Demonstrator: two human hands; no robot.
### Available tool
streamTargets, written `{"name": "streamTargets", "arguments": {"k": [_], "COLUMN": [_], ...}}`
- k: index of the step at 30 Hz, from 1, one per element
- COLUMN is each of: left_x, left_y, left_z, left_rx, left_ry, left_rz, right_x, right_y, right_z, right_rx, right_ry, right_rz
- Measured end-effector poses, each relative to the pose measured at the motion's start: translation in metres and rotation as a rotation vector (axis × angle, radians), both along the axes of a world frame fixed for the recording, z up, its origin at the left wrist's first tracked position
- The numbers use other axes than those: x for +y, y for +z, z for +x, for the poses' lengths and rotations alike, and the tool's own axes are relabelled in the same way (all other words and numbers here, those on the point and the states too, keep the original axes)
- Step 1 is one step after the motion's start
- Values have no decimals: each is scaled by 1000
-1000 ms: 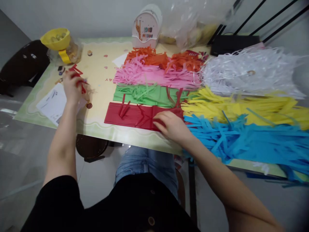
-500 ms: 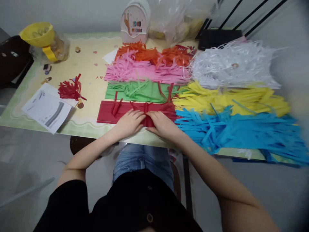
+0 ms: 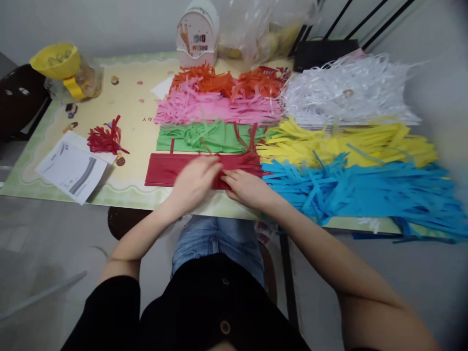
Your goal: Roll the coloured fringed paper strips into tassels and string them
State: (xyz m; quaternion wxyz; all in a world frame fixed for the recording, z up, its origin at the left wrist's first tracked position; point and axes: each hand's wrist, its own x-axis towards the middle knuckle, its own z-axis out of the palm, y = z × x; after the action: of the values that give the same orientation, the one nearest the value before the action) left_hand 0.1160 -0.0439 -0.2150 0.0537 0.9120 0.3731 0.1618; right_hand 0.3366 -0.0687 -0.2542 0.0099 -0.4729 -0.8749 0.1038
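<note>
Both hands rest on a red stack of paper strips (image 3: 164,168) at the table's near edge. My left hand (image 3: 195,180) is blurred by motion, its fingers lying over the red strips near the middle. My right hand (image 3: 246,187) sits just right of it, fingertips pinched on red strips. A small bundle of red strips (image 3: 104,140) lies apart at the left, beside a printed white sheet (image 3: 71,170).
Green (image 3: 204,139), pink (image 3: 212,107), orange (image 3: 226,83), white (image 3: 347,92), yellow (image 3: 351,144) and blue (image 3: 365,192) strip piles cover the table's right. A yellow funnel on a jar (image 3: 62,66) stands far left; a white tin (image 3: 197,34) and plastic bag at the back.
One second ago my left hand was putting the red bundle down at the left. It has since come back to the red stack beside my right hand, and now slides over the strips.
</note>
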Motion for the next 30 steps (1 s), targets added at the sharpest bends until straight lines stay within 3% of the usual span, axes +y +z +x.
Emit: {"name": "streamTargets", "arguments": {"k": [1,3,5,7,12,15,17,20,21,22,26,30], "left_x": [2,7,9,9,2,0,1,7,10,12,20,27], "left_y": [-9,-29,-45,-51,-36,-18,-9,-6,-9,-12,-23,-23], "left_z": [15,34,36,23,-25,-27,-14,12,19,24,26,18], "left_rx": [3,57,128,192,287,304,279,247,252,259,230,211], "left_ry": [-117,-149,-27,103,403,488,343,-96,-181,-205,-74,19], "left_rz": [-88,-221,-268,-264,-169,-76,-45,-131,-170,-200,-292,-335], "right_x": [-1,-2,-4,-5,-2,0,2,6,7,8,13,16], "right_y": [-1,-3,-6,-7,-2,6,12,19,20,21,23,21], "right_z": [1,4,7,10,12,10,8,7,8,8,12,10], "right_rx": [4,14,26,38,35,27,33,62,79,100,201,215], "right_ry": [6,19,32,39,12,-59,-103,-172,-197,-220,-291,-363], "right_rz": [3,14,32,48,26,-42,-79,-130,-146,-160,-203,-142]}}
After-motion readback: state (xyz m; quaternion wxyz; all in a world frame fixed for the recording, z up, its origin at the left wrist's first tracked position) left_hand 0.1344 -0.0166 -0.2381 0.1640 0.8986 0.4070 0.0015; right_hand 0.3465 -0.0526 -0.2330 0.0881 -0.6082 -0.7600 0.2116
